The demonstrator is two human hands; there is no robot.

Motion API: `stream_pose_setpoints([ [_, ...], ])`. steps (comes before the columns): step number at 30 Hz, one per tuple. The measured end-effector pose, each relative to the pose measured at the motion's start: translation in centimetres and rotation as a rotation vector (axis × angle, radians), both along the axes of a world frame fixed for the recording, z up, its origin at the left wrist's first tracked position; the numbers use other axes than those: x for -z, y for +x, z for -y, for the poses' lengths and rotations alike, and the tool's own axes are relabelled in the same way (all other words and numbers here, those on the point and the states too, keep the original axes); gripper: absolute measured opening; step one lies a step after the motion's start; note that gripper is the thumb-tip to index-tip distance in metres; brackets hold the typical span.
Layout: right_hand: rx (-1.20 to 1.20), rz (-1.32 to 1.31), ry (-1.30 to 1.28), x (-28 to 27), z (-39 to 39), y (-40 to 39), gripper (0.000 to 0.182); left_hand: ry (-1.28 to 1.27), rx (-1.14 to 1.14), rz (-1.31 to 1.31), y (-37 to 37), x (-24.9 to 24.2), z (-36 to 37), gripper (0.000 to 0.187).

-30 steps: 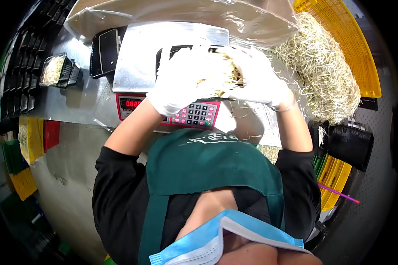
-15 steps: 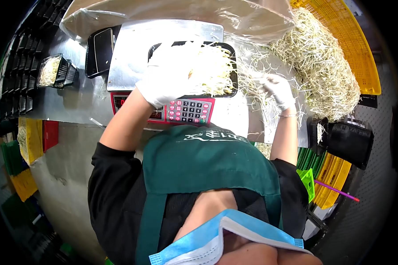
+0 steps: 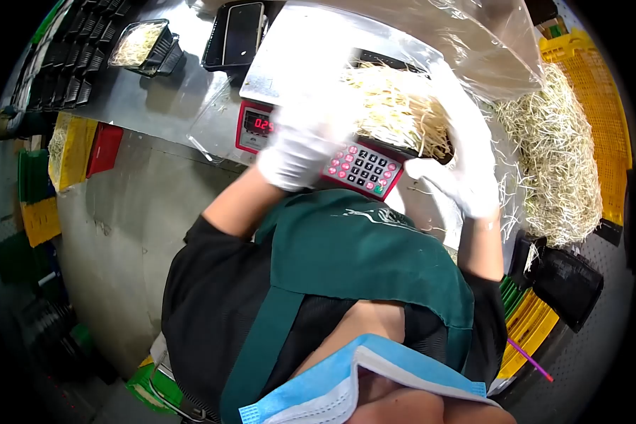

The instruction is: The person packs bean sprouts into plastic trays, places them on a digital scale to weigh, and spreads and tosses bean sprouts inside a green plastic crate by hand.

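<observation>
A black tray (image 3: 438, 150) full of pale bean sprouts (image 3: 396, 102) sits on a scale (image 3: 364, 169) with a red front panel and a lit display. My left hand (image 3: 307, 134), in a white glove, is at the tray's left end; its fingers are blurred and washed out, so their grip cannot be made out. Around the right end of the tray, my white-gloved right hand (image 3: 466, 159) has its thumb spread apart from its fingers. The thumb lies by the near right corner, while the fingers stretch along the far side.
A large heap of sprouts (image 3: 551, 162) lies at right beside a yellow crate (image 3: 604, 127). Clear plastic sheeting (image 3: 473, 42) hangs behind the scale. At upper left are a phone (image 3: 244, 32) in a black tray, a small filled tray (image 3: 145, 46) and stacked black trays (image 3: 71, 56).
My right hand has left the loose sprouts by the heap and come to the tray's right end. My left hand has drawn back to the left end. The camera view has turned.
</observation>
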State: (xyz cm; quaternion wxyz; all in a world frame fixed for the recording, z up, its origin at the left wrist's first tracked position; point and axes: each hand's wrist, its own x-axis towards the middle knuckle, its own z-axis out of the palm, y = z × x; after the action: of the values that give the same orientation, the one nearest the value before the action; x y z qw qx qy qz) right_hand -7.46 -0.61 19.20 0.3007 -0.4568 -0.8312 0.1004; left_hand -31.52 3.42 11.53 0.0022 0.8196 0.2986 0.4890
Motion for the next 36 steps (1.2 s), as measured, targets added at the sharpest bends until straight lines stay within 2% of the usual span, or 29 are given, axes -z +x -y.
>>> stream_pose_setpoints([
  [1,-0.045,0.135,0.052,0.2,-1.5,-0.5,0.084,-0.214,0.142,0.030,2.5,-2.2,0.4,0.058],
  [2,0.000,0.249,0.040,1.4,-2.5,0.1,0.089,-0.230,0.093,-0.106,4.2,-3.2,0.5,0.062],
  [3,0.014,0.264,0.040,2.0,-3.0,0.7,0.089,-0.226,0.110,-0.092,4.6,-3.0,-0.2,0.062],
  [5,0.055,0.419,0.031,2.0,-3.4,2.4,0.080,-0.251,0.239,-0.174,5.7,-2.1,-3.1,0.061],
  [6,0.018,0.278,-0.089,1.0,-3.1,2.4,0.071,-0.433,0.286,-0.288,5.5,-1.3,-3.8,0.061],
  [7,0.021,0.117,-0.053,1.3,-2.6,2.2,0.062,-0.423,0.304,-0.270,5.2,-0.6,-4.0,0.061],
  [9,0.093,0.072,-0.182,1.6,-1.6,3.0,0.057,-0.190,0.146,-0.387,5.3,0.4,-4.2,0.059],
  [10,0.109,-0.121,-0.210,1.8,-1.2,2.8,0.052,-0.121,0.082,-0.364,5.5,-1.6,-3.2,0.060],
  [11,0.123,-0.122,-0.216,2.5,-0.8,3.3,0.052,-0.125,0.096,-0.365,5.8,-1.8,-3.3,0.060],
  [13,0.168,-0.205,-0.248,4.1,0.0,4.1,0.047,-0.433,0.276,-0.373,5.4,-1.7,-3.5,0.061],
  [14,0.175,-0.212,-0.240,4.6,0.3,4.3,0.043,-0.385,0.384,-0.240,5.2,-1.2,-4.0,0.063],
  [15,0.179,-0.216,-0.232,5.4,0.7,5.1,0.043,-0.378,0.388,-0.245,5.3,-1.4,-4.0,0.063],
  [16,0.214,-0.624,-0.394,5.8,1.1,5.8,0.037,-0.362,0.349,-0.272,5.2,-1.7,-3.7,0.063],
  [18,0.414,-0.785,-0.500,3.9,1.9,6.6,0.020,-0.431,0.288,-0.343,4.9,-2.2,-3.5,0.063],
  [19,0.428,-0.787,-0.445,4.6,2.1,8.1,0.018,-0.430,0.286,-0.343,4.3,-2.5,-3.3,0.063],
  [21,0.556,-0.782,-0.536,5.8,2.3,11.1,0.019,-0.414,0.284,-0.352,2.9,-3.0,-2.6,0.064],
  [22,0.666,-0.566,-0.644,6.5,1.7,12.0,0.021,-0.522,0.262,-0.446,2.0,-3.8,-2.4,0.066],
  [23,0.774,-0.349,-0.745,7.4,1.1,12.8,0.023,-0.529,0.239,-0.415,1.1,-3.5,-2.3,0.067],
  [24,0.639,0.182,-0.632,8.5,0.9,13.7,0.034,-0.472,0.191,-0.453,0.0,-3.5,-2.0,0.069],
  [25,0.650,0.178,-0.632,8.2,-0.1,13.1,0.034,-0.415,0.142,-0.488,-0.8,-3.6,-1.9,0.070],
  [27,0.620,0.409,-0.482,7.3,-3.0,10.5,0.038,-0.411,0.123,-0.504,-1.3,-3.6,-2.0,0.072],
  [29,0.586,0.206,-0.220,7.5,-6.6,7.4,0.040,-0.411,0.091,-0.521,-1.3,-3.6,-1.9,0.075],
  [31,0.512,0.173,-0.160,7.2,-10.5,4.2,0.033,-0.404,0.049,-0.547,-0.8,-3.9,-2.0,0.078],
  [32,0.389,0.123,-0.117,7.6,-11.5,3.0,0.031,-0.416,0.066,-0.531,-0.5,-3.4,-2.3,0.080],
  [34,0.242,0.152,-0.057,9.6,-12.8,3.0,0.027,-0.355,0.057,-0.522,1.6,-3.7,-2.3,0.069],
  [35,0.233,0.157,-0.059,10.4,-12.9,3.8,0.025,-0.313,0.036,-0.508,2.8,-4.0,-2.2,0.062],
  [36,0.289,0.158,-0.116,10.4,-12.0,4.8,0.024,-0.316,0.037,-0.505,3.5,-4.1,-2.3,0.062],
])
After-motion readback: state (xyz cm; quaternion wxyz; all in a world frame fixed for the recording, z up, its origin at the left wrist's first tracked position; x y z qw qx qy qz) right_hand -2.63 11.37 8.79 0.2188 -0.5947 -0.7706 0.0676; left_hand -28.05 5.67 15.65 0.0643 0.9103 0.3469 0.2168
